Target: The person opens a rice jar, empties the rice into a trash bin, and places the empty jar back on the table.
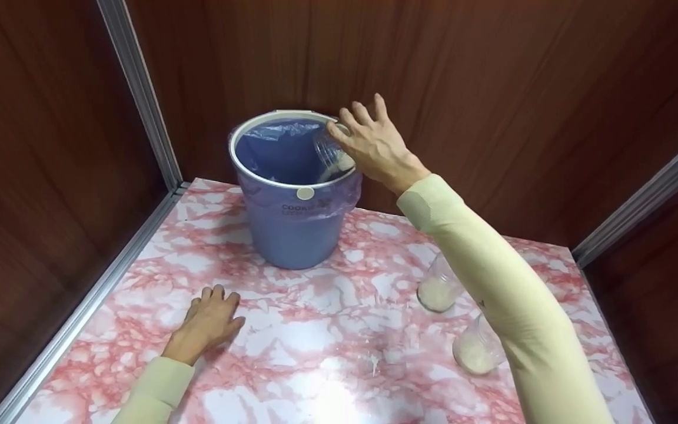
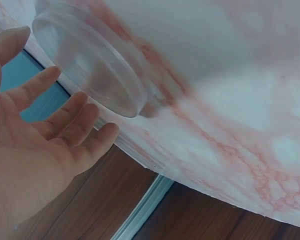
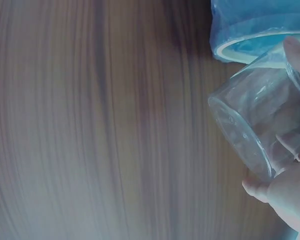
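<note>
My right hand [image 1: 374, 144] grips a clear jar [image 1: 328, 148], tipped over the right rim of the blue bin [image 1: 295, 235]. Some whitish contents show in the jar near the rim. In the right wrist view, fingers and thumb curl round this clear jar [image 3: 260, 110], beside the bin's pale rim. Low over the table at left, my left hand [image 1: 212, 321] has its fingers relaxed and holds nothing. The left wrist view shows a clear round container [image 2: 90, 60] just past its fingertips. A clear plastic liner lines the bin and folds over its outside.
Two clear jars, a farther one [image 1: 436, 293] and a nearer one [image 1: 473, 352], stand on the red-and-white marbled table [image 1: 292, 335] with pale grains inside, partly behind the right sleeve. Brown wood-grain panels [image 1: 492, 106] with metal corner strips enclose the table.
</note>
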{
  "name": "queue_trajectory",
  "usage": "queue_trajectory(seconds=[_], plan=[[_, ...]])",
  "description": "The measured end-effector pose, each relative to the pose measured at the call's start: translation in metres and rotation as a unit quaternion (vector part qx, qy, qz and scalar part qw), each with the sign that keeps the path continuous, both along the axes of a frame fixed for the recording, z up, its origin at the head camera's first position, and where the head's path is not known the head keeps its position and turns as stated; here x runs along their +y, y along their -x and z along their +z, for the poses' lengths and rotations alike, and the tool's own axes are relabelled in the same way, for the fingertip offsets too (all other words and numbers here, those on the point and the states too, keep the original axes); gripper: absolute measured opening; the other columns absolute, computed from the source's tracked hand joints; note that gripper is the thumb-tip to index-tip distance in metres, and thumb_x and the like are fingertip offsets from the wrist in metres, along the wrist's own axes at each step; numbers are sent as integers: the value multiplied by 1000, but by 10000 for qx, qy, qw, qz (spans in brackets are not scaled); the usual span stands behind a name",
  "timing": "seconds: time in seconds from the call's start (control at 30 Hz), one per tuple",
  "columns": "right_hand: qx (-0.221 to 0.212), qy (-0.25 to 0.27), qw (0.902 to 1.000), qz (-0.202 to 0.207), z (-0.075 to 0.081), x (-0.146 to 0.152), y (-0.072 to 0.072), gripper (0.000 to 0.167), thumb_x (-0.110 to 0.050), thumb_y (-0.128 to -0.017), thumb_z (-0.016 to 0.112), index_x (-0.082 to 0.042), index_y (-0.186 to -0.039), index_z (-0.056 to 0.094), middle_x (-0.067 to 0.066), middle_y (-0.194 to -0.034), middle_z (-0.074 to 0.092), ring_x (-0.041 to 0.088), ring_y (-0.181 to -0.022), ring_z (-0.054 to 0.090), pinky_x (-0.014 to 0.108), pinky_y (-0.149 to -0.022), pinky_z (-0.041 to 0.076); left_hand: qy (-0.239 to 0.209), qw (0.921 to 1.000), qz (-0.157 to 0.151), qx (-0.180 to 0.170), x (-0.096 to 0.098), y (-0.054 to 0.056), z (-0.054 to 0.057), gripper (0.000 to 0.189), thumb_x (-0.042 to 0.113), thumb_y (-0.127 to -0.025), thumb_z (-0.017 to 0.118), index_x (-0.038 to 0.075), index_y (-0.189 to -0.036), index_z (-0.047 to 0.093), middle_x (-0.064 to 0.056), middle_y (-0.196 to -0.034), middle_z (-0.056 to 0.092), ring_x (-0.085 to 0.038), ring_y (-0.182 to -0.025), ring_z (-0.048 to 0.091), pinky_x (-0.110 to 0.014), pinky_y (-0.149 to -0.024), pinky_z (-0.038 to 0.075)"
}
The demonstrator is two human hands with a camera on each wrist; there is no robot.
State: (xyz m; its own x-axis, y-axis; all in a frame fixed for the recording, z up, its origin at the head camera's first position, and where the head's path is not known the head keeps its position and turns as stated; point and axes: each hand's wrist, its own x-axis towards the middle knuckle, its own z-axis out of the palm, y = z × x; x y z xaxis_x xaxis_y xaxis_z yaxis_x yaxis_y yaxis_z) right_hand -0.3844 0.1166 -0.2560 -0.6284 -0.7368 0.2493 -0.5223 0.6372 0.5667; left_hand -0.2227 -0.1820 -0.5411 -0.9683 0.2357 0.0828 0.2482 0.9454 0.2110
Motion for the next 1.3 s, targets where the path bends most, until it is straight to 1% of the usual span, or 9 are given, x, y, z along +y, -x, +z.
queue_trajectory(seconds=[0.13, 0.33, 0.53, 0.67, 0.77, 0.97, 1.07, 1.2, 1.3], plan=[[107, -205, 9997, 38, -1, -2, -1, 59, -10, -92, 58, -20, -147, 39, 18, -148, 42, 41, -140, 35, 68, -113, 21, 90, 9999, -6, -73, 4, 1, 2, 33, 32, -86, 68, 6, -105, 61, -19, -101, 52, -38, -92, 48, -52, -70, 43], [364, -618, 9974, 44, -2, -7, -2, 68, -14, -89, 66, -24, -149, 35, 17, -154, 36, 43, -144, 29, 68, -114, 20, 72, 9999, 13, -145, 7, 2, 2, 39, 32, -87, 68, 5, -114, 61, -21, -105, 54, -40, -95, 49, -52, -70, 43], [510, -1035, 9933, 77, -6, -11, -2, 73, -10, -88, 68, -26, -150, 32, 17, -157, 30, 42, -147, 24, 68, -115, 17, 84, 9999, -29, -116, 6, 0, -2, 37, 31, -87, 70, 5, -113, 61, -19, -104, 53, -39, -94, 49, -51, -69, 44], [632, -1254, 9900, 121, -8, -13, -2, 70, -11, -91, 63, -29, -151, 31, 16, -158, 29, 42, -148, 22, 68, -115, 16, 25, 10000, -33, 40, 5, -1, -6, 37, 31, -86, 70, 6, -111, 61, -19, -102, 53, -39, -94, 49, -52, -69, 44], [741, -1435, 9867, 194, -10, -15, -3, 68, -12, -93, 61, -31, -151, 30, 16, -158, 29, 43, -148, 22, 69, -115, 16, -15, 9999, -28, 114, 5, -1, -9, 37, 31, -85, 71, 6, -110, 61, -19, -101, 53, -40, -93, 50, -52, -68, 44], [1130, -1979, 9730, 370, -15, -23, -2, 79, -15, -87, 71, -34, -151, 30, 14, -159, 27, 44, -148, 18, 69, -114, 18, -43, 9999, 42, 92, 5, -2, -11, 36, 31, -85, 71, 7, -110, 61, -19, -103, 54, -39, -94, 51, -52, -69, 44], [1250, -2177, 9664, 549, -18, -26, -2, 71, -13, -90, 66, -34, -150, 34, 12, -159, 29, 43, -149, 17, 67, -114, 19, -34, 9999, 58, 104, 5, -1, -11, 36, 31, -85, 71, 6, -110, 61, -19, -103, 54, -39, -94, 51, -52, -69, 44], [1280, -2253, 9635, 669, -20, -29, -2, 67, -13, -91, 65, -34, -148, 37, 11, -158, 31, 42, -149, 18, 66, -115, 20, 29, 9999, -10, 150, 5, 0, -9, 35, 30, -86, 70, 5, -109, 61, -19, -102, 54, -39, -92, 51, -51, -68, 43], [1268, -2217, 9643, 697, -19, -31, -3, 69, -16, -88, 68, -33, -147, 37, 11, -158, 31, 42, -149, 18, 66, -115, 19, 89, 9998, -42, 167, 5, -1, -8, 34, 29, -86, 70, 5, -109, 61, -19, -100, 54, -39, -90, 51, -50, -68, 43]])
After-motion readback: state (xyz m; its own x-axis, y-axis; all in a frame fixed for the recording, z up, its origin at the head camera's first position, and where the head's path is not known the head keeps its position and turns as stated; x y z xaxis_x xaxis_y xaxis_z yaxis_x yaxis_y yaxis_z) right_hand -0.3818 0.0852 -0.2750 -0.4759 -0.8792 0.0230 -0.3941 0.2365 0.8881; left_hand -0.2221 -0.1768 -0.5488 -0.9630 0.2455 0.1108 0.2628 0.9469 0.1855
